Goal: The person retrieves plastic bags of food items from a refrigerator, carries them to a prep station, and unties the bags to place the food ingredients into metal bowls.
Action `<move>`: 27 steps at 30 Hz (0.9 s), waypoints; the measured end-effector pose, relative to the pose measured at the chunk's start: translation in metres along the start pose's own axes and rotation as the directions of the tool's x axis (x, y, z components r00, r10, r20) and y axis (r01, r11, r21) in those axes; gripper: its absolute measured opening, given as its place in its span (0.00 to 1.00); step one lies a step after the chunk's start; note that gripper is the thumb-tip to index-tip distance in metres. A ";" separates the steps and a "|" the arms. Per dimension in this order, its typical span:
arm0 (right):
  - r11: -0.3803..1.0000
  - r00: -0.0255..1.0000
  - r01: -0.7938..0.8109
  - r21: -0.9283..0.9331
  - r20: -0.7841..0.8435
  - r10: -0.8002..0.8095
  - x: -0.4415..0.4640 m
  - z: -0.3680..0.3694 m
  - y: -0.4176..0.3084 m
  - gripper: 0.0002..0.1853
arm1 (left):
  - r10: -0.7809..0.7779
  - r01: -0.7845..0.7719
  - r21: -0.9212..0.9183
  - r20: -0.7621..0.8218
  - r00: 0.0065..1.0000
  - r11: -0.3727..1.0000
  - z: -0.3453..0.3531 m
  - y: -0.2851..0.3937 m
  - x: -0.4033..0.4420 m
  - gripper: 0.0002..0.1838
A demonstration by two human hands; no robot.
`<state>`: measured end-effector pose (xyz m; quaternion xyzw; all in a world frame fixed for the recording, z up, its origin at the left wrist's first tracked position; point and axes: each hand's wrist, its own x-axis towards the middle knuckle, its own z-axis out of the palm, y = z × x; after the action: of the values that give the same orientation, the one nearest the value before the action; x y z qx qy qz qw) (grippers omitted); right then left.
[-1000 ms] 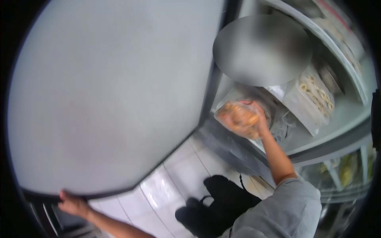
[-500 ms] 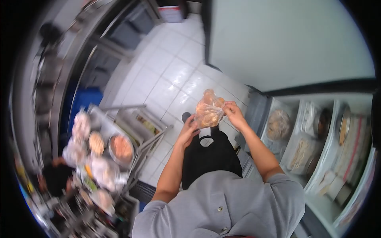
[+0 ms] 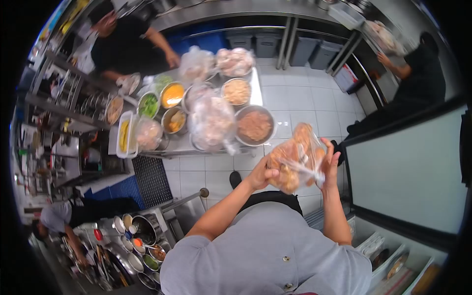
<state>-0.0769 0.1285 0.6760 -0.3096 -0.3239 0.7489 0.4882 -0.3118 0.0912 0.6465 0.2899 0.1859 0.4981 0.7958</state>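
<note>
A clear plastic bag (image 3: 290,166) with orange-brown pieces of food in it is held up in front of my body. My left hand (image 3: 262,175) grips its left side, thumb in front. On the other side my right hand (image 3: 330,166) holds the bag's edge by the gathered, twisted plastic, with some fingers raised. What the pieces are, I cannot make out. Beyond the bag, a steel bowl of pinkish minced meat (image 3: 254,125) stands on the corner of a table.
The table (image 3: 253,88) carries several bowls and bags of food, with a person in black (image 3: 129,46) behind it. Another person (image 3: 418,78) stands at upper right, beside a large pale door panel (image 3: 408,167). Food containers (image 3: 388,260) sit in drawers at lower right. A third person (image 3: 64,216) works at a stove at lower left.
My view has turned left, away from the drawers and toward the food-laden table. The bag has come nearer to me, and both hands are still on it.
</note>
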 end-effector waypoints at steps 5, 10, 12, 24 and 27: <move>0.958 0.943 -0.282 -0.051 0.172 0.286 0.019 0.079 0.066 0.64 | 0.046 -0.040 0.050 -0.139 0.989 0.998 -0.048 0.065 -0.090 0.45; 0.888 0.905 -0.239 -0.392 0.241 0.350 0.046 0.161 0.132 0.58 | 0.160 -0.006 0.363 -0.395 0.905 0.932 -0.098 0.124 -0.177 0.32; 0.824 0.902 -0.285 -0.489 0.154 0.403 0.055 0.195 0.168 0.56 | 0.189 0.007 0.380 -0.475 0.859 0.925 -0.118 0.130 -0.207 0.32; 0.854 0.838 -0.426 -0.299 0.225 0.497 0.112 0.296 0.245 0.36 | 0.777 0.396 0.917 -0.207 0.595 -0.059 -0.092 0.187 -0.260 0.46; 0.852 0.851 -0.409 -0.328 0.200 0.486 0.114 0.315 0.243 0.27 | 0.765 0.526 0.807 -0.151 0.626 -0.270 -0.094 0.176 -0.252 0.39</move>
<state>-0.4892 0.1008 0.6560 -0.3341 -0.4068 0.8261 0.2011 -0.5972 -0.0510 0.6905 0.5738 0.7613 0.3013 -0.0191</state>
